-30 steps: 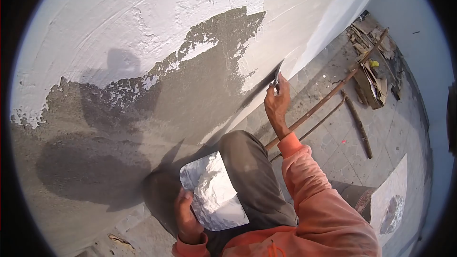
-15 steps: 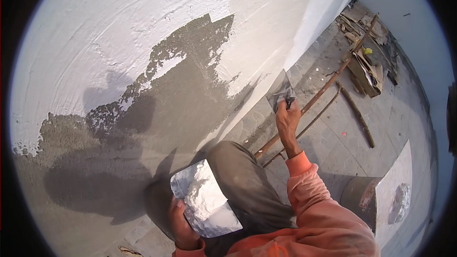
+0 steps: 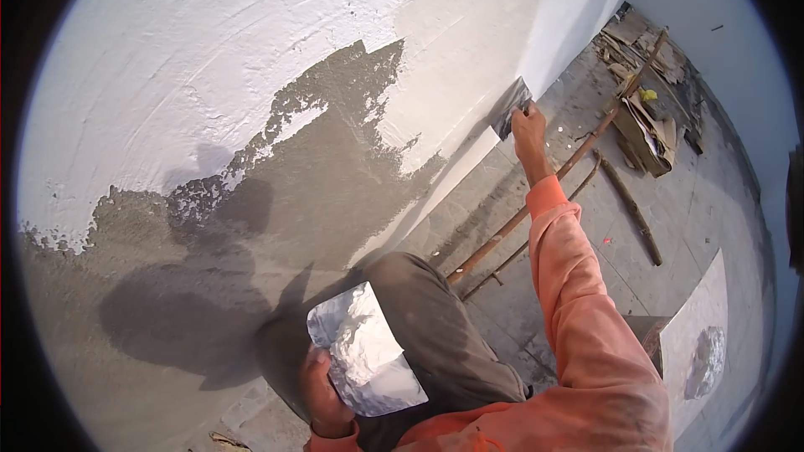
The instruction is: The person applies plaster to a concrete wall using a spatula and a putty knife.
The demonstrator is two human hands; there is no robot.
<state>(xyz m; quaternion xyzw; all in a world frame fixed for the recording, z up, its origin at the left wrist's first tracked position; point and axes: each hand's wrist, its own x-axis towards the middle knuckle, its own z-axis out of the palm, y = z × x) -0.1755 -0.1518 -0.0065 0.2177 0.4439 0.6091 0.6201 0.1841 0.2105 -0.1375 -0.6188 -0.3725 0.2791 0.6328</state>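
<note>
My right hand (image 3: 529, 132) grips a metal putty knife (image 3: 512, 105), its blade against the lower edge of the wall, where white coating meets the floor. Down by my knee, my left hand (image 3: 325, 393) holds a metal plate (image 3: 389, 389) loaded with a heap of white putty (image 3: 364, 343). In front of me the wall (image 3: 251, 33) is white above, with a bare grey patch (image 3: 327, 167) of ragged edge lower down.
Long wooden poles (image 3: 578, 155) lie across the tiled floor at the right, beside a short stick (image 3: 630, 208). Cardboard scraps (image 3: 646, 138) and debris lie farther back. A board (image 3: 691, 326) with putty on it rests on a container at lower right.
My right hand has moved up and forward with the putty knife, which now touches the wall's lower edge. My left hand and the plate have barely shifted.
</note>
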